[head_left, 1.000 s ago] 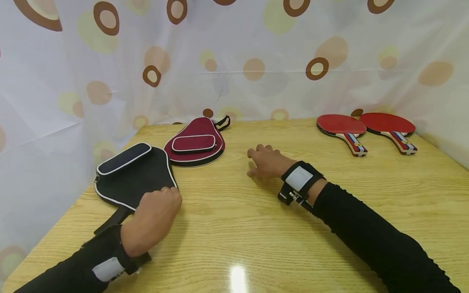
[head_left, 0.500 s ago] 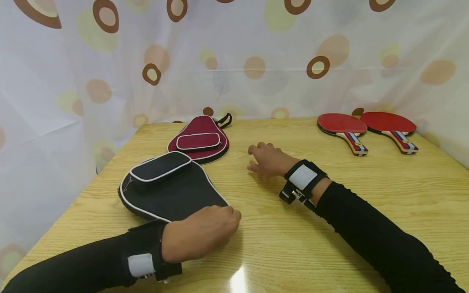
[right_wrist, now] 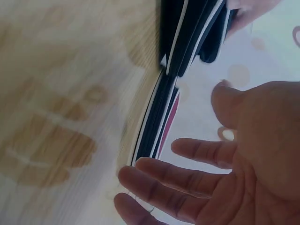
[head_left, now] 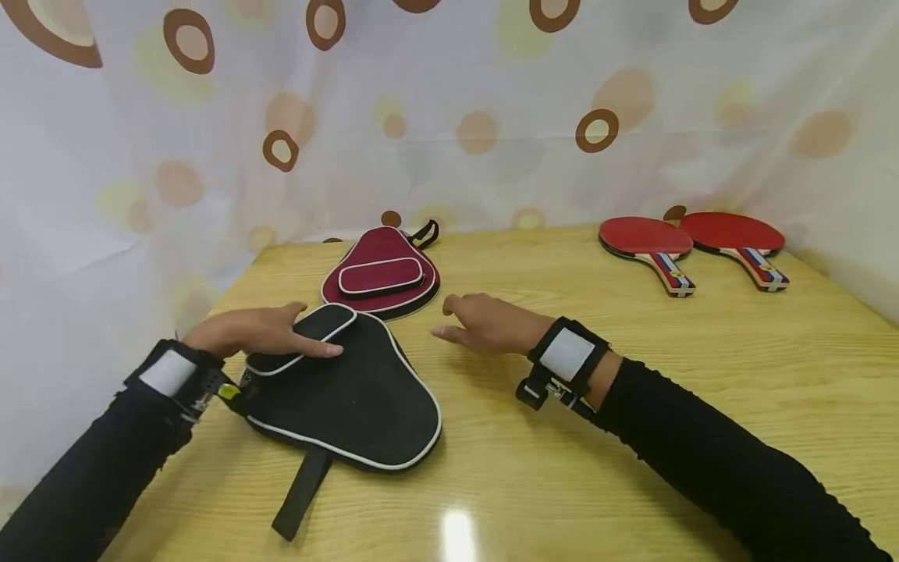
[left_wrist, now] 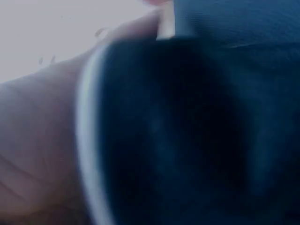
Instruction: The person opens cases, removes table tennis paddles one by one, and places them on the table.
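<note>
A black table tennis bat case with white piping lies on the near left of the table, its strap towards me. My left hand grips its wide end by the pocket, thumb across the front and most fingers hidden. The left wrist view is filled by the dark case and my palm along its edge. My right hand hovers right of the cases, fingers loosely bent, holding nothing. A maroon bat case lies behind the black one.
Two red table tennis bats lie side by side at the back right, handles towards me. A spotted curtain closes off the back and sides of the wooden table.
My left hand has let go of the black case's narrow end and moved back to its wide end. The black case has shifted right and nearer. The right hand stays almost in place.
</note>
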Demonstrator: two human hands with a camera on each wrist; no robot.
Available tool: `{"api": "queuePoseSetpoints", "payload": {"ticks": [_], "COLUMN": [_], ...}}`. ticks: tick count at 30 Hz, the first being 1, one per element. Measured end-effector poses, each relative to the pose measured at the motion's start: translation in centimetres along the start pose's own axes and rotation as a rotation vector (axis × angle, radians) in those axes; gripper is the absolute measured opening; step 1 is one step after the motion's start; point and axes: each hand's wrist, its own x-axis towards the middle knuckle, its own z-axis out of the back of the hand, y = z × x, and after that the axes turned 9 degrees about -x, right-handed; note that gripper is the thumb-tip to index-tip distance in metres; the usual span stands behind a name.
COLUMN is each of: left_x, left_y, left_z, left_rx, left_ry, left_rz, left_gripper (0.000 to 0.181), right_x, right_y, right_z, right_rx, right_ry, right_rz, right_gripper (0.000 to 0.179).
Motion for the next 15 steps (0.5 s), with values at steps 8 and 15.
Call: {"api": "queuePoseSetpoints", "payload": {"ticks": [8, 15], "left_x": [1.3, 0.7], "left_y": [3.2, -0.7], "left_z": [0.3, -0.4], "left_rx": [-0.235, -0.22], "left_ry": [0.12, -0.093], "left_rz": [0.079, -0.087], "left_gripper": [0.114, 0.077], "right_x": [-0.2, -1.0], "right_y": [1.6, 1.8], "right_z": [-0.6, -0.2], "right_rx": [0.089, 0.172], "right_ry": [-0.008, -0.025], "right_rz": [0.024, -0.067], "right_gripper": [0.053, 0.058]}}
